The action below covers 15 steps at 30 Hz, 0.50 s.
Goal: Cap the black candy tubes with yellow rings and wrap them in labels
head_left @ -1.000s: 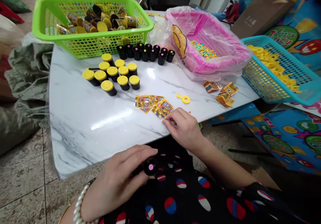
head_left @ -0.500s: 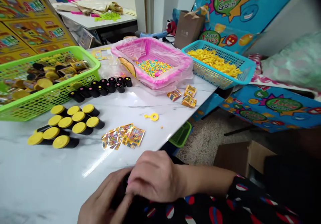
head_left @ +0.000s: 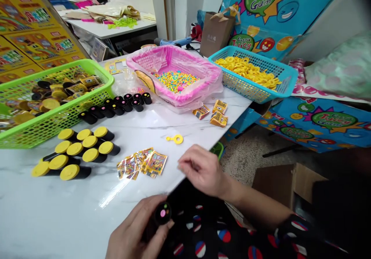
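In the head view, a glossy white marbled table [head_left: 72,212] fills the left and middle, its edge running up rightward; behind stand yellow printed boxes [head_left: 34,38] and a brown paper bag [head_left: 217,33]. At the near edge the left hand [head_left: 139,228] grips a black cup [head_left: 162,213], fingers and thumb wrapped around it, its coloured contents showing. The right hand [head_left: 203,170] is curled by the table edge, fingertips near the thumb; whether it pinches anything I cannot tell. Overlapping sachets [head_left: 155,163] lie between it and the yellow-topped containers [head_left: 74,149], which stand before a green basket [head_left: 72,112].
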### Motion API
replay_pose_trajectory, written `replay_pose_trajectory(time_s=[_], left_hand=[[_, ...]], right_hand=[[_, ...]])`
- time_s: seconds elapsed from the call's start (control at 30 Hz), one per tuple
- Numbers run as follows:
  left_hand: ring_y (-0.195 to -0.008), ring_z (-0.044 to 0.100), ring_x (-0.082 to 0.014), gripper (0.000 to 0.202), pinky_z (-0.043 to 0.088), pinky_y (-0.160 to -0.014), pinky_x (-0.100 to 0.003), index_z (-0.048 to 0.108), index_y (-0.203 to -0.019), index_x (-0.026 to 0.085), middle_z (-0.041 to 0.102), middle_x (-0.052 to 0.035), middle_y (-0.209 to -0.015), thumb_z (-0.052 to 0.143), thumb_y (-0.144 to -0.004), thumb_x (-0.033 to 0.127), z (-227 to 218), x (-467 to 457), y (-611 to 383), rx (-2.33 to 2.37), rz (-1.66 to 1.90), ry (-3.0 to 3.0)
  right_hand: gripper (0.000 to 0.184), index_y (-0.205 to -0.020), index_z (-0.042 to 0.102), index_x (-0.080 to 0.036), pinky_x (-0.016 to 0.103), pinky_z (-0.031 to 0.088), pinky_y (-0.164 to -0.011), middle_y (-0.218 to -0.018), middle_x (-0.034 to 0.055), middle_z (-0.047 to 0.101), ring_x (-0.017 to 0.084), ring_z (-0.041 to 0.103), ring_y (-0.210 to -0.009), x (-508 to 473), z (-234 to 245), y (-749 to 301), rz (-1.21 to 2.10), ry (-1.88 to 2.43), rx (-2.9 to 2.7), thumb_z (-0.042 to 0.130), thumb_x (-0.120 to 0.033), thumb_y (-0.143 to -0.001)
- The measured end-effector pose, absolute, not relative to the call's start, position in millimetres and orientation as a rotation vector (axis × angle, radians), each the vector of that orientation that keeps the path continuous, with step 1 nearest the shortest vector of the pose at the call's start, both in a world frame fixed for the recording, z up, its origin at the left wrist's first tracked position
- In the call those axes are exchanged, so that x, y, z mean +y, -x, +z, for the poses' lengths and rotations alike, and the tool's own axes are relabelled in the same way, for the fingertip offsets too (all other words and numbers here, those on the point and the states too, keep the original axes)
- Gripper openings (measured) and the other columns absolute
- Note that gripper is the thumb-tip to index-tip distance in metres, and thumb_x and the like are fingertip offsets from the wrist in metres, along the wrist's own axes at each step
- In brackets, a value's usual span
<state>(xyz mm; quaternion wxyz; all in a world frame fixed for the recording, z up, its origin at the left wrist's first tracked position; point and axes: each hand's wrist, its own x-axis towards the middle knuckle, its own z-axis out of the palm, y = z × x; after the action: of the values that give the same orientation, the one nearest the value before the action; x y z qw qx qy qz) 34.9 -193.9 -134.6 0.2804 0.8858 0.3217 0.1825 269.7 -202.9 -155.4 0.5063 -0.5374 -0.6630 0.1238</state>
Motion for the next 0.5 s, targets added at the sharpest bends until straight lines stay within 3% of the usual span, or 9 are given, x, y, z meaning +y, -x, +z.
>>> replay_pose_trajectory(time_s=[0.3,0.5], left_hand=[[-0.084,0.072,-0.0155,0.032,0.057,-0.069,-0.019,0.057,-0.118,0.026,0.072,-0.0023,-0.103,0.064,-0.087,0.031,-137.3,-192.7,-40.7,0.956,0.456,-2.29],[-0.078,0.07,-0.0144,0.035,0.055,-0.066,-0.021,0.056,-0.12,0.026,0.071,-0.0015,-0.101,0.065,-0.086,0.031,-136.7,-191.1,-43.7,0.94,0.459,-2.279]], right_hand=[[0.011,-0.08,0.061,-0.015,0.029,0.048,-0.071,-0.084,0.0069,0.06,0.018,0.058,-0.079,-186.6,-173.5,-289.9,0.137,1.766,-1.785,0.058,-0.017,-0.09],[0.007,-0.083,0.062,-0.016,0.025,0.051,-0.073,-0.08,0.0016,0.061,0.012,0.059,-0.076,-196.8,-141.4,-271.5,0.555,1.209,-1.788,0.062,-0.02,-0.089]])
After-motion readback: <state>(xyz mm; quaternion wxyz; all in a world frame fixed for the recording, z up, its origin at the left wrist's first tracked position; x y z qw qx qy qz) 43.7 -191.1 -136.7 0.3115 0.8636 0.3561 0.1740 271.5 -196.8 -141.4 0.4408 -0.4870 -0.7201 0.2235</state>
